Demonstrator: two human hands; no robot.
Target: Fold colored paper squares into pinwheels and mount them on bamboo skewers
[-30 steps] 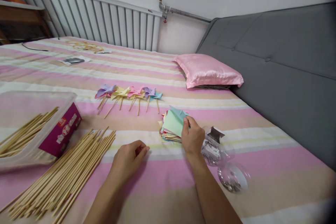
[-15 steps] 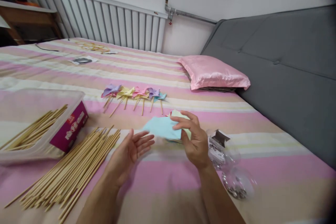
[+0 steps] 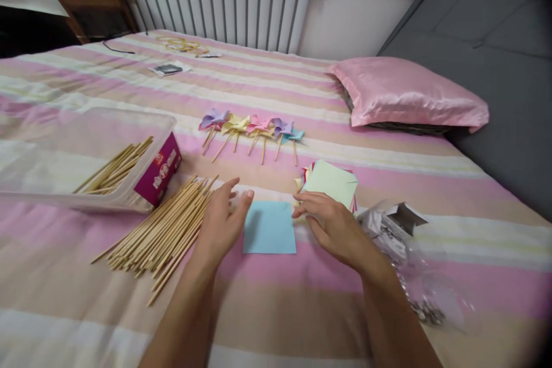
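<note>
Lying flat on the striped bed [image 3: 388,276], the blue paper square [image 3: 269,228] sits between both hands. It looks light, thin and easily creased, best pinched at an edge or corner. The left hand [image 3: 224,221] and right hand [image 3: 334,224] are open, fingertips touching its sides. The stick box [image 3: 158,169] label is unreadable.

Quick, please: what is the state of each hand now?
Left hand: open, fingers touching the left edge of the blue paper.
Right hand: open, fingertips at the paper's right corner, holding nothing.
</note>
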